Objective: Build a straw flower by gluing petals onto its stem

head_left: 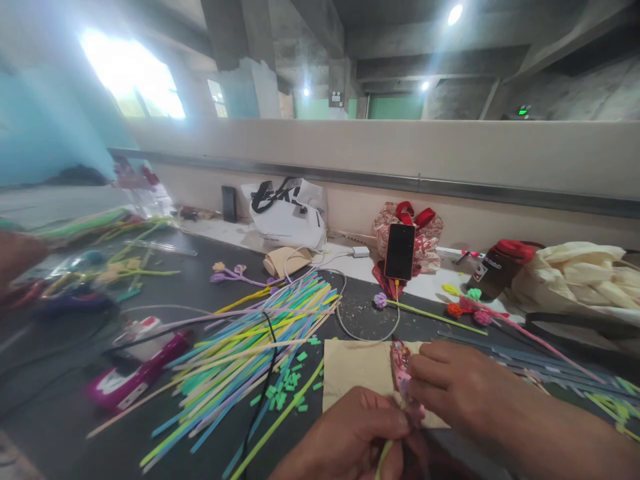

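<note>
My left hand (357, 427) is closed in a pinch on a yellow-green stem (384, 460) at the bottom centre. Just right of it, my right hand (450, 380) has its fingers curled against a small pink patterned item (400, 367), blurred and partly covered by the fingers. Beneath both hands lies a beige sheet (350, 367). To the left, many coloured sticks (270, 340) are spread in a loose pile, with small green pieces (287, 383) beside them.
A phone (400, 250) leans upright against a red patterned bag (433, 227), its white cable looping over the dark table. Around are a white bag (290, 213), a dark bottle with red lid (503, 267), a cream cloth bag (575, 280) and a magenta tool (135, 373).
</note>
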`<state>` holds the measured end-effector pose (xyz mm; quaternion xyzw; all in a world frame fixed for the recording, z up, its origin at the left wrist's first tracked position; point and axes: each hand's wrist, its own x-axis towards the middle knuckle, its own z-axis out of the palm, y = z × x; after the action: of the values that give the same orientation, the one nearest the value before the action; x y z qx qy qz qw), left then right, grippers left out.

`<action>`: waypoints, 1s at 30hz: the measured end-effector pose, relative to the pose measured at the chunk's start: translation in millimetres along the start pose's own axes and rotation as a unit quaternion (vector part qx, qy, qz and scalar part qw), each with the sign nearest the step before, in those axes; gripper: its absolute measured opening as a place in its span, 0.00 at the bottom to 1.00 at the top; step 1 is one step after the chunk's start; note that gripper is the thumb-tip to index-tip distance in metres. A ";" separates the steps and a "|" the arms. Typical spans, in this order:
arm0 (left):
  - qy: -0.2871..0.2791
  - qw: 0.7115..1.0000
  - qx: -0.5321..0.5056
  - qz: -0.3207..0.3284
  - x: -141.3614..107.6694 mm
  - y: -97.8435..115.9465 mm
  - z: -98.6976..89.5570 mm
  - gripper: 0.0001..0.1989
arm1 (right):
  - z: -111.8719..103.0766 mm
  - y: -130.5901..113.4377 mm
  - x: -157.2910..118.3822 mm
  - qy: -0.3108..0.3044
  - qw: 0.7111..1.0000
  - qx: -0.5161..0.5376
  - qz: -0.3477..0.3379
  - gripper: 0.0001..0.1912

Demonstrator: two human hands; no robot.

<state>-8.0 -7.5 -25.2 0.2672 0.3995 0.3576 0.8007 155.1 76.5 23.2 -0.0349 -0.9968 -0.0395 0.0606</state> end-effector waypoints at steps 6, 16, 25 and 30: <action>-0.036 0.999 0.002 0.015 3.8 -3.6 -6.2 0.12 | -7.0 -1.3 1.8 0.014 1.000 -0.001 0.003 0.06; -0.060 0.996 -0.024 0.059 2.6 -4.2 -13.3 0.15 | -30.5 -3.1 -8.4 0.125 0.981 0.105 0.102 0.07; -0.044 0.986 -0.016 0.158 1.1 -4.3 -18.7 0.22 | -19.8 -6.4 -9.4 0.217 0.925 0.264 0.165 0.13; -0.017 0.984 -0.010 0.178 -7.9 2.5 -18.1 0.23 | -8.3 -13.6 1.7 0.197 0.902 0.326 0.203 0.10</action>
<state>-27.2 -9.6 -29.6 0.3315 0.3285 0.4939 0.7336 153.4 62.3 30.6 -0.2068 -0.8929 0.2944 0.2708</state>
